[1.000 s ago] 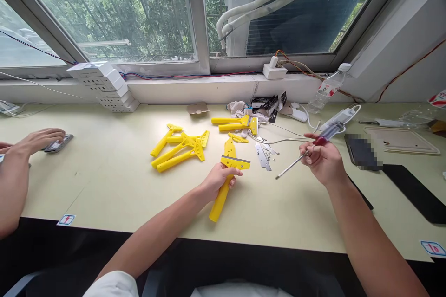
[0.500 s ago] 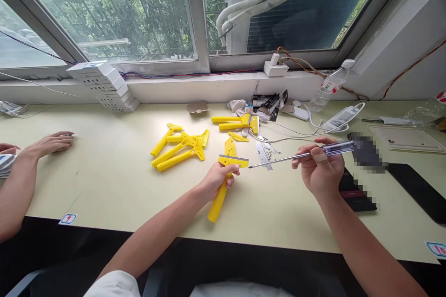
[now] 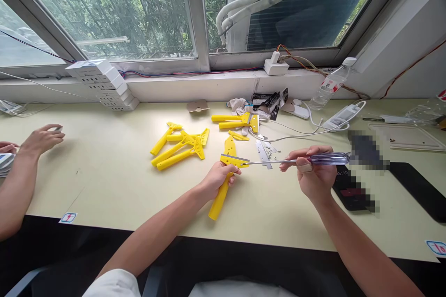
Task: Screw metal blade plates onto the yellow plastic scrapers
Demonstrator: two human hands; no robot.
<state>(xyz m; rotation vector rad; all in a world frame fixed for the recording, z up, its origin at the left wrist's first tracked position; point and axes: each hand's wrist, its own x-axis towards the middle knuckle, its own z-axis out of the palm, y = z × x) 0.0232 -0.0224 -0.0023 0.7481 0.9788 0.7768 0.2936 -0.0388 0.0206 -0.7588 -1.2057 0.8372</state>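
Note:
My left hand (image 3: 218,179) is closed around the neck of a yellow scraper (image 3: 219,199), its head turned up with a metal blade edge along it. In my right hand (image 3: 315,178) is a screwdriver (image 3: 327,158) with a clear purplish handle, held level. The screwdriver's tip reaches the right end of the scraper head, at or very near a hole there. Just beyond lie flat metal blades (image 3: 262,154) with small screws (image 3: 270,152) scattered on and around them. A small loose yellow plate (image 3: 239,136) lies behind the scraper.
Several yellow scraper handles (image 3: 177,148) lie left of centre, and two scrapers (image 3: 235,123) at the back. A phone (image 3: 350,190), power strip (image 3: 341,116), bottle (image 3: 329,86) and cables are on the right. Another person's hand (image 3: 42,139) is at far left beside stacked boxes (image 3: 108,86).
My right hand has moved left and turned the screwdriver more level, bringing its tip to the scraper head. My left hand stays nearly still. The other person's hand has lifted a small object.

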